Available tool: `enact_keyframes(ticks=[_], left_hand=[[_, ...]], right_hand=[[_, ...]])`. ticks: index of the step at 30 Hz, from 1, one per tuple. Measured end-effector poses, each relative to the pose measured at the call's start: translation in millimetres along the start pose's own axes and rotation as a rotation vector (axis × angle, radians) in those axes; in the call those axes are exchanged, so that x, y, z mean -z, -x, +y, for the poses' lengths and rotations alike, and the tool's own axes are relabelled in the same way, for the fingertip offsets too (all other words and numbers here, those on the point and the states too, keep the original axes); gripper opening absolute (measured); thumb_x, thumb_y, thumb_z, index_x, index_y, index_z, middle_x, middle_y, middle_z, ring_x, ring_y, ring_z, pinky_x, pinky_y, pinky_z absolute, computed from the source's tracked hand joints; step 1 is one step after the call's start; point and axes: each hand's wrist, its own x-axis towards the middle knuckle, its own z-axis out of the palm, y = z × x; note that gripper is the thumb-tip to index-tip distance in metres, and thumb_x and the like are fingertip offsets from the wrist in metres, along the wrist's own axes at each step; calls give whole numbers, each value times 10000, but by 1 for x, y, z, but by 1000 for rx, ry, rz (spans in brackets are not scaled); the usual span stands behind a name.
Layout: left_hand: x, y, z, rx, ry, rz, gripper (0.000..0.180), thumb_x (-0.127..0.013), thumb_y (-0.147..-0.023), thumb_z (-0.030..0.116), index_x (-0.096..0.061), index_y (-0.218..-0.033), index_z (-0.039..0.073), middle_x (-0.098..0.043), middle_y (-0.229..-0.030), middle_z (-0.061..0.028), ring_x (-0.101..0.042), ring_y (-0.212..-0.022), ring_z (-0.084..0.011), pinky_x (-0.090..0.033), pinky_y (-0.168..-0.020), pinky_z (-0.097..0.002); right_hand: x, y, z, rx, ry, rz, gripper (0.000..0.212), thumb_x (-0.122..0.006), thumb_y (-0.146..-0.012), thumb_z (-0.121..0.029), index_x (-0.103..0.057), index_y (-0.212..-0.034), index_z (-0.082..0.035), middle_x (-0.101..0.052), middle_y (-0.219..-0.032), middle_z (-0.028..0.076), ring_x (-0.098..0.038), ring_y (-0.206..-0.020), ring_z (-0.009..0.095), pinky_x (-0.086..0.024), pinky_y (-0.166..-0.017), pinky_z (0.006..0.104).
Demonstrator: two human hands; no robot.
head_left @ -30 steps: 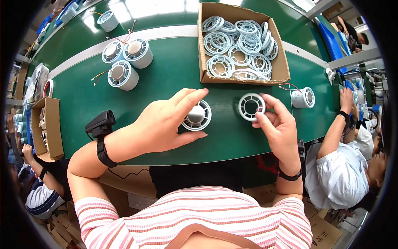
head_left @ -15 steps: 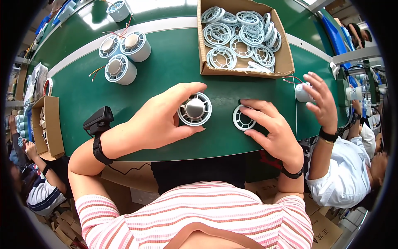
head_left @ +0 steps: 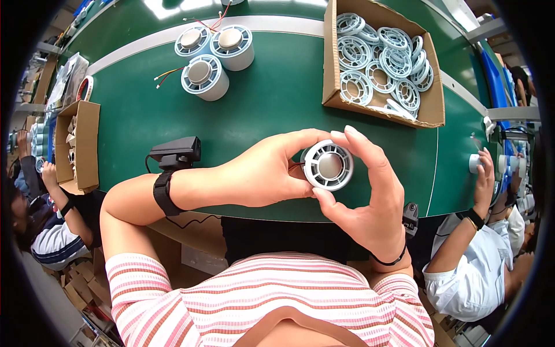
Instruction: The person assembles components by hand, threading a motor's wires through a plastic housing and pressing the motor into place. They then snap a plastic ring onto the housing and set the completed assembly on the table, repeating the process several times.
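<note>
Left hand (head_left: 257, 173) holds the motor (head_left: 330, 166), right hand (head_left: 373, 188) its ring (head_left: 328, 187), seemingly a seating step calling for even pressure.

The green table (head_left: 277, 87) carries a carton (head_left: 330, 63), three pale cylinders (head_left: 206, 78) and, barely showing, perhaps a fourth (head_left: 233, 2)

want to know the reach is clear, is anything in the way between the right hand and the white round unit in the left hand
Nothing visible: the right hand has its thumb and a fingertip at the white round unit; the left hand holds its other side. The cardboard box stands beyond.
</note>
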Motion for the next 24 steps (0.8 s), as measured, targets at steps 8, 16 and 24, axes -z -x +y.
enact_keyframes(ticks=[8, 16, 24], left_hand=[[1, -1, -3, -28, -56, 0, 629, -744, -882, 16, -505, -1461, 72, -569, -1362, -78, -626, -1177, -166, -570, -952, -307], [16, -2, 0, 40, 70, -148, 676, -744, -907, 3, -445, -1510, 67, -583, -1314, -37, -597, -1184, -119, -567, -980, -298], [21, -8, 16, 290, 386, -144, 648, -773, -932, 185, -468, -1488, 53, -584, -1325, -63, -647, -1130, -148, -580, -974, -316]], right_hand=[[1, 1, 6, -16, 19, -60, 758, -840, -690, 8, -518, -1376, -13, -670, -1280, 165, -659, -1186, 291, -520, -1027, 388], [6, 1, 9, -50, -2, -111, 671, -849, -687, -16, -541, -1283, -36, -683, -1255, 142, -650, -1195, 291, -477, -1069, 449], [9, 2, 10, 10, 111, -135, 690, -855, -683, -57, -541, -1297, -64, -687, -1247, 124, -661, -1154, 300, -424, -1092, 527]])
